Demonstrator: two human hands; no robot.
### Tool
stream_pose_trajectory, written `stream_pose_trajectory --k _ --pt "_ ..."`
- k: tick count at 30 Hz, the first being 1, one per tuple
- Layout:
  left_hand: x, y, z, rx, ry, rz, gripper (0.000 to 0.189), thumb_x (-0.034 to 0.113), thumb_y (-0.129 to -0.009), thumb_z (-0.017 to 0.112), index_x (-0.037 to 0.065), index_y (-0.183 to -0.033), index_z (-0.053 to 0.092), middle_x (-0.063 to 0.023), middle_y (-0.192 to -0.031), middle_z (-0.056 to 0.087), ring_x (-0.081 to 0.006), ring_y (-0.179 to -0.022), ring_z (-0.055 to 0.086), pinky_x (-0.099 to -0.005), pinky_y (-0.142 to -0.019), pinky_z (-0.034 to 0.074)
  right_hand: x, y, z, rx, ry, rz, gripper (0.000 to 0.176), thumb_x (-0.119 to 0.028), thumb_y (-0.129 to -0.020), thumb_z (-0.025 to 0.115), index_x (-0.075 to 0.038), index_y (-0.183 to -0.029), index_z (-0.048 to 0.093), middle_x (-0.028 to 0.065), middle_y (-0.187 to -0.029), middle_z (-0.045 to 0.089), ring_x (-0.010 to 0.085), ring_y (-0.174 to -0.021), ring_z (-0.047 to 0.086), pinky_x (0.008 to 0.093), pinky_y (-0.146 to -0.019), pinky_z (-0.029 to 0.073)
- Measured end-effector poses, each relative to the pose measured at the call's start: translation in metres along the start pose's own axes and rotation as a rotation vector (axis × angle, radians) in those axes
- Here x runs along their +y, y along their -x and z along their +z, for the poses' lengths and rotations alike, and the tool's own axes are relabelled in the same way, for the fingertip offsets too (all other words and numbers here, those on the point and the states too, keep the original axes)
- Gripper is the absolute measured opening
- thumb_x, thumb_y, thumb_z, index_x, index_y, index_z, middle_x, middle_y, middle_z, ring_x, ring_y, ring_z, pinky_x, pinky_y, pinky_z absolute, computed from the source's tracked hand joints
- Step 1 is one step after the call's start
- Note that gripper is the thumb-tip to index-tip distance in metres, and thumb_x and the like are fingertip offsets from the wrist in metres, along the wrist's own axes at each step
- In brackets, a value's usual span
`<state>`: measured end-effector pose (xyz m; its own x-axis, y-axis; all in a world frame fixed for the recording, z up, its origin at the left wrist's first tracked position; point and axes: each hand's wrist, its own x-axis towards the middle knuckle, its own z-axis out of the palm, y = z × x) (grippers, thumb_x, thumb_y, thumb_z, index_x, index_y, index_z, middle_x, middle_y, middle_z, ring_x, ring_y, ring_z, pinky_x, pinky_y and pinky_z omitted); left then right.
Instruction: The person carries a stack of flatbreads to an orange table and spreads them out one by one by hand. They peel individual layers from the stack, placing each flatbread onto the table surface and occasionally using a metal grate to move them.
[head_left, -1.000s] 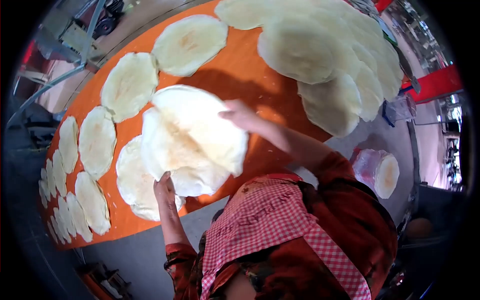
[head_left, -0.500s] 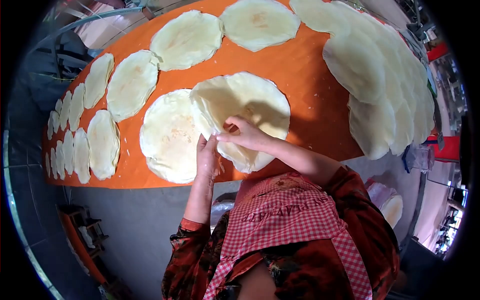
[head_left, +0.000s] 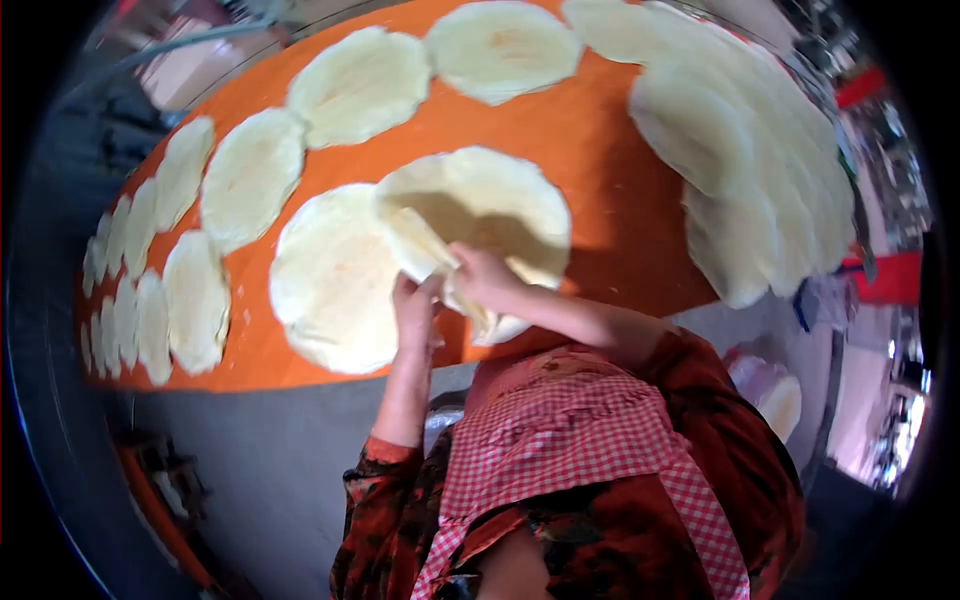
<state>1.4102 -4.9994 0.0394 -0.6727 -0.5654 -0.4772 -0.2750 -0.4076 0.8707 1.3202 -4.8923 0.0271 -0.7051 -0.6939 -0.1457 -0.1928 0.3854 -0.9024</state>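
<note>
Two piles of thin round pale flatbreads lie side by side in front of me, the left pile (head_left: 335, 285) and the right pile (head_left: 515, 185), which overlaps it. A thin flatbread (head_left: 425, 238) is raised from the right pile with its left edge folded over. My right hand (head_left: 487, 277) is closed on that folded edge. Close beside it, my left hand (head_left: 416, 308) has its thumb and fingers pinched together at the flatbread's near left edge. What lies between the left fingertips is too blurred to make out.
An orange tabletop (head_left: 610, 240) carries everything. Several more flatbread piles (head_left: 252, 180) stand in rows at the left and far side. A wide spread of overlapping flatbreads (head_left: 760, 160) covers the right end. Below the near edge is a grey floor (head_left: 270, 470).
My right hand has closed on the flatbread's edge and folded it over to a narrow flap. My left hand stays close by, pinched. The whole view has shifted slightly.
</note>
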Motion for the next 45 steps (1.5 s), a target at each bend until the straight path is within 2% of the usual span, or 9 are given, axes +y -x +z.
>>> stream_pose_trajectory --k 8,13,21,22,27,28,32,37,45 --pt "-0.017 -0.03 -0.038 0.09 0.144 -0.049 0.042 0.0 -0.077 0.061 -0.003 -0.118 0.052 -0.0134 -0.105 0.062 -0.026 -0.093 0.061 -0.0364 -0.08 0.052 0.02 -0.015 0.001 0.114 0.146 -0.058 0.017 -0.004 -0.079 0.055 -0.001 -0.094 0.063 0.0177 -0.079 0.064 0.0297 -0.072 0.063 0.0435 -0.065 0.048" --pt "-0.016 -0.068 -0.159 -0.008 0.251 -0.337 0.044 0.003 -0.074 0.059 -0.002 -0.117 0.052 -0.0127 -0.112 0.061 -0.0296 -0.102 0.058 -0.0409 -0.093 0.047 0.027 0.026 -0.207 0.315 -0.377 0.079 0.026 -0.01 -0.074 0.066 0.001 -0.097 0.065 0.0068 -0.079 0.066 0.0153 -0.065 0.062 0.0304 -0.062 0.05" --pt "-0.013 -0.015 -0.149 0.024 0.17 -0.222 0.049 0.01 -0.078 0.063 -0.002 -0.124 0.048 -0.0131 -0.115 0.059 -0.0272 -0.105 0.058 -0.0396 -0.092 0.048 0.209 0.187 -0.405 0.463 0.547 0.342 0.05 -0.02 -0.084 0.062 0.001 -0.127 0.047 0.0199 -0.117 0.057 0.0309 -0.109 0.055 0.0397 -0.094 0.043" --pt "-0.014 -0.01 -0.144 0.002 0.184 -0.192 0.05 0.012 -0.08 0.063 -0.002 -0.125 0.046 -0.0133 -0.116 0.059 -0.0269 -0.106 0.057 -0.0394 -0.092 0.047 0.206 0.193 -0.399 0.557 0.788 0.567 0.052 -0.019 -0.084 0.062 0.001 -0.129 0.045 0.0203 -0.119 0.056 0.0313 -0.111 0.054 0.0394 -0.097 0.041" --pt "-0.002 0.02 -0.093 -0.02 0.139 -0.008 0.053 0.027 -0.09 0.057 0.003 -0.133 0.037 -0.0129 -0.125 0.052 -0.0268 -0.114 0.052 -0.0431 -0.095 0.044 0.179 0.112 -0.269 0.517 0.305 -0.25 0.042 -0.009 -0.082 0.065 -0.003 -0.121 0.05 0.0116 -0.11 0.06 0.025 -0.1 0.06 0.0369 -0.085 0.048" --pt "-0.001 0.021 -0.085 -0.039 0.165 0.016 0.049 0.023 -0.091 0.056 0.002 -0.131 0.039 -0.0127 -0.124 0.052 -0.026 -0.113 0.052 -0.0417 -0.095 0.044 0.118 0.099 -0.214 0.222 -0.449 -0.011 0.04 -0.014 -0.084 0.066 -0.004 -0.12 0.052 0.0083 -0.11 0.059 0.0214 -0.104 0.057 0.033 -0.086 0.046" --pt "-0.006 0.015 -0.059 -0.188 0.06 0.106 0.061 0.035 -0.09 0.058 0.002 -0.135 0.034 -0.0128 -0.13 0.047 -0.0264 -0.119 0.047 -0.0444 -0.099 0.04 0.027 0.034 -0.046 -0.355 -0.512 -0.082 0.074 -0.038 -0.08 0.07 -0.002 -0.135 0.036 0.0133 -0.128 0.048 0.0218 -0.117 0.045 0.0351 -0.097 0.04" --pt "-0.007 0.009 -0.058 -0.095 0.069 0.083 0.055 0.041 -0.092 0.053 0.007 -0.134 0.04 -0.0091 -0.122 0.052 -0.0205 -0.106 0.052 -0.0347 -0.083 0.047 0.005 0.004 0.049 -0.397 -0.405 -0.111 0.065 -0.026 -0.084 0.065 0.001 -0.135 0.035 0.0144 -0.128 0.048 0.021 -0.118 0.047 0.0307 -0.096 0.04" --pt "-0.005 0.006 -0.081 -0.205 0.137 0.016 0.055 0.039 -0.097 0.043 0.002 -0.137 0.033 -0.0117 -0.133 0.045 -0.0238 -0.123 0.043 -0.038 -0.102 0.035 0.008 0.0 0.064 -0.287 -0.553 -0.053 0.045 -0.01 -0.087 0.04 0.001 -0.13 0.043 0.0089 -0.118 0.055 0.0153 -0.111 0.05 0.0293 -0.094 0.04"
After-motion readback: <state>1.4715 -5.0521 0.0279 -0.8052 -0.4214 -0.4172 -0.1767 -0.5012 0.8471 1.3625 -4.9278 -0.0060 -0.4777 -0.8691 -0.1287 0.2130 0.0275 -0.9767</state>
